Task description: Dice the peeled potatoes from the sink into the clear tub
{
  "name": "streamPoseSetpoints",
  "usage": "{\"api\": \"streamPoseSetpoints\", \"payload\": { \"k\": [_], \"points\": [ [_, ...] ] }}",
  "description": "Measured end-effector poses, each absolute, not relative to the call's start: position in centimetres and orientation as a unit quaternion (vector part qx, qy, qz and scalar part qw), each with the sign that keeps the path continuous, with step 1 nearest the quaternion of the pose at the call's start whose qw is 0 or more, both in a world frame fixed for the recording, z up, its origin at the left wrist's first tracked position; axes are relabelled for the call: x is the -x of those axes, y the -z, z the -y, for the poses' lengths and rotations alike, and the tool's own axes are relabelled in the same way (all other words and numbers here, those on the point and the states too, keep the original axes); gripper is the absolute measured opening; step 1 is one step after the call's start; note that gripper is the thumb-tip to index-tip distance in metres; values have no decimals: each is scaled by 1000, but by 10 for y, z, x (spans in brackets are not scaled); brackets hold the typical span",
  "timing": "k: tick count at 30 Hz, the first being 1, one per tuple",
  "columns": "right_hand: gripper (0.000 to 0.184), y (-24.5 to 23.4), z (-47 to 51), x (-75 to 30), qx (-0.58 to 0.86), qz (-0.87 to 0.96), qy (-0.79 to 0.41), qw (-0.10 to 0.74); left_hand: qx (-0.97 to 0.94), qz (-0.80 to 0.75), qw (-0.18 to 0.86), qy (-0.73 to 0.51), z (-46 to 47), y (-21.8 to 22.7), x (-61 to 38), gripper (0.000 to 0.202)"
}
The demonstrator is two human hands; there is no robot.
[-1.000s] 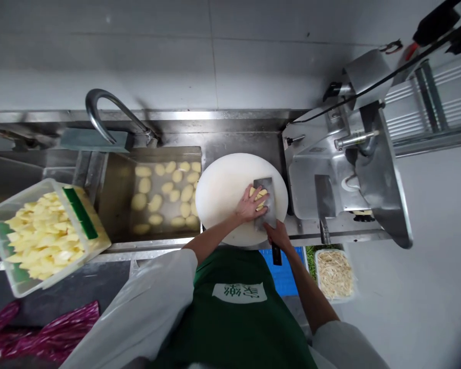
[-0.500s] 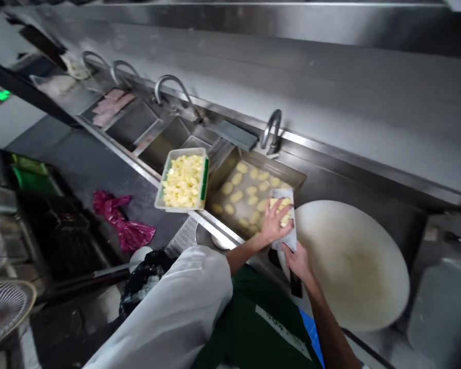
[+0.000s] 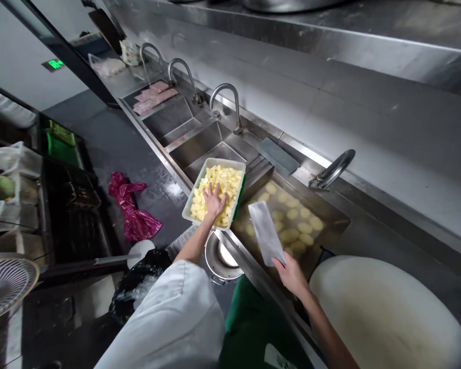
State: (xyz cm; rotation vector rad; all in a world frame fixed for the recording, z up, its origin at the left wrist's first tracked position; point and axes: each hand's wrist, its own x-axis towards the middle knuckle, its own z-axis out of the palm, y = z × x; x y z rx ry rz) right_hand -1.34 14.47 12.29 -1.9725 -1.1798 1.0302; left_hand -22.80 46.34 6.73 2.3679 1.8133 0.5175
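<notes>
My left hand (image 3: 215,201) lies with spread fingers on top of the cut potato chunks (image 3: 225,177) that fill a clear plastic tub (image 3: 188,211). The tub rests on the sink's front edge. My right hand (image 3: 292,272) grips a cleaver (image 3: 267,230), its broad blade pointing up and left over the water-filled sink; the handle is hidden in my fist. Whole peeled potatoes (image 3: 290,234) lie in the cloudy water below the blade. To the right of that hand sits a large round white cutting board (image 3: 372,302), wet on top.
Curved taps (image 3: 334,169) line the wall above several steel basins (image 3: 203,148). A grey slab (image 3: 278,155) lies on the sink's back ledge. Packs of pink meat (image 3: 153,97) sit at the far end. Below are a metal pot (image 3: 218,259), a black bin bag (image 3: 138,282) and a magenta bag (image 3: 134,210).
My left hand has gone from the cleaver blade over the board to the tub, and the potato pieces are off the blade. My right hand has swung the cleaver left over the sink.
</notes>
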Motion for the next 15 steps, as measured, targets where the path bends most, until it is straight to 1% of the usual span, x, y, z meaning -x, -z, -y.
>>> {"api": "streamPoseSetpoints", "payload": {
  "k": [5, 8, 10, 12, 13, 15],
  "points": [
    [43, -111, -56, -14, 831, 311, -374, 269, -808, -572, 93, -106, -529, -70, 196, 65],
    [40, -113, -6, -26, 872, 216, -363, 247, -800, -585, 125, -57, -568, -77, 185, 64],
    [37, -116, 25, -34, 896, 137, -364, 213, -792, -592, 145, -39, -583, -83, 179, 63],
    [34, -120, 54, -44, 917, 76, -351, 174, -794, -584, 142, -87, -582, -89, 168, 59],
    [33, -122, 68, -49, 928, 56, -335, 155, -806, -558, 139, -141, -574, -90, 161, 57],
    [32, -124, 91, -57, 944, 30, -305, 122, -838, -458, 148, -257, -542, -87, 143, 47]
  ]
}}
